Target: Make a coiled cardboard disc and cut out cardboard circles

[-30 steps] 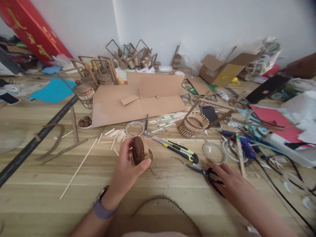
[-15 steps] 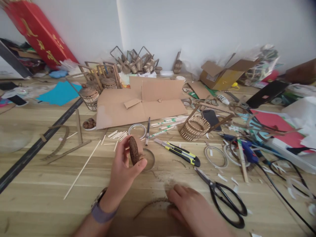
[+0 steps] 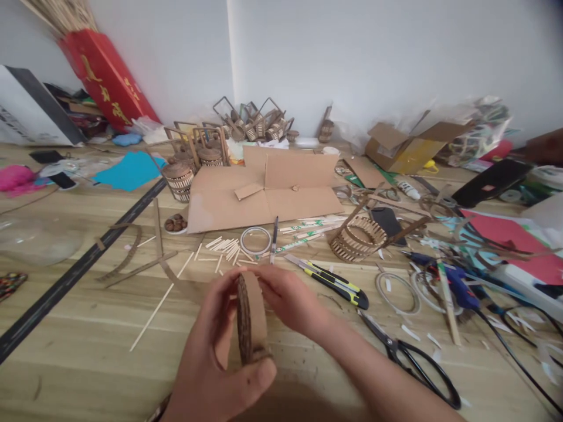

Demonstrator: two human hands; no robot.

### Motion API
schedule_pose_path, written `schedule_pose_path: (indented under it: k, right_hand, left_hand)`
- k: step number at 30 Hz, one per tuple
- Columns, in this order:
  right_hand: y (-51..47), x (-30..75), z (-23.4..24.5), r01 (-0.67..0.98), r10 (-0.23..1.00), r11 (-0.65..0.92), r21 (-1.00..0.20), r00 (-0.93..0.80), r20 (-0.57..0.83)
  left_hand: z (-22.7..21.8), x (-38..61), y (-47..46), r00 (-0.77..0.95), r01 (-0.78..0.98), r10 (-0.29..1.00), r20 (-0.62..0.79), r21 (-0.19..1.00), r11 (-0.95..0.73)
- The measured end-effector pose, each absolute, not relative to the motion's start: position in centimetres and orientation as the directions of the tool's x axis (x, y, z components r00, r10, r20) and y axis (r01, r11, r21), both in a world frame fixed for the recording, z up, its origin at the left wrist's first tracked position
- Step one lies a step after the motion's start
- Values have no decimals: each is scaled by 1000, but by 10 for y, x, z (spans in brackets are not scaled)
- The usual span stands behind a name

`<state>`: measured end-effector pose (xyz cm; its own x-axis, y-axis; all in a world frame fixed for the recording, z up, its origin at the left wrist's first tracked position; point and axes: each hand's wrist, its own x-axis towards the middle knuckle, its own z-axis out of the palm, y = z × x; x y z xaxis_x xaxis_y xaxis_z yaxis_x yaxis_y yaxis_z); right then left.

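Note:
My left hand grips a round brown disc on edge, its thumb pressed at the lower rim. One face is dark and rough, and a smooth tan band runs along the rim. The fingers of my right hand curl over the disc's top and far side; the fingertips are partly hidden. Just beyond the hands lie a black pen, a white tape roll and short wooden sticks. A yellow-and-black utility knife and black-handled scissors rest to the right of my right hand.
A small slatted basket with a tall handle stands beyond the knife. Farther right is a blue glue gun with its cord. Flattened cardboard lies at the back, near a bowl of brown nuts and lidded baskets.
My right hand has come up from the thin brown strip on the table to the disc. My left hand has turned the disc and brought it closer. The view has shifted left.

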<state>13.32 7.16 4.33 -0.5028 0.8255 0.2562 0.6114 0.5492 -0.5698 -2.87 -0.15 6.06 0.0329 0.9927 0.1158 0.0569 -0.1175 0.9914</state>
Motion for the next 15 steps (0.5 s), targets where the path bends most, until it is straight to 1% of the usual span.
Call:
schedule_pose_path:
  k: [3, 6, 8, 10, 13, 15]
  right_hand:
    - [73, 168, 33, 651, 815, 557, -515, -546, 191]
    - [68, 197, 21, 678, 798, 573, -461, -588, 128]
    - [64, 204, 12, 681, 789, 583, -443, -604, 111]
    - [64, 202, 6, 682, 787, 589, -434, -606, 117]
    - [66, 198, 4, 664, 780, 603, -442, -608, 149]
    - [69, 199, 9, 644, 776, 609, -464, -604, 181]
  left_hand:
    - [46, -36, 6, 74, 19, 997, 33, 999, -34]
    - [43, -40, 14, 177, 111, 984, -32, 994, 13]
    - [45, -40, 21, 280, 222, 959, -38, 975, -26]
    - [47, -41, 28, 394, 352, 918, -50, 930, -101]
    - [46, -44, 37, 556, 528, 816, -154, 825, -204]
    - [44, -46, 39, 620, 576, 758, -204, 774, -263]
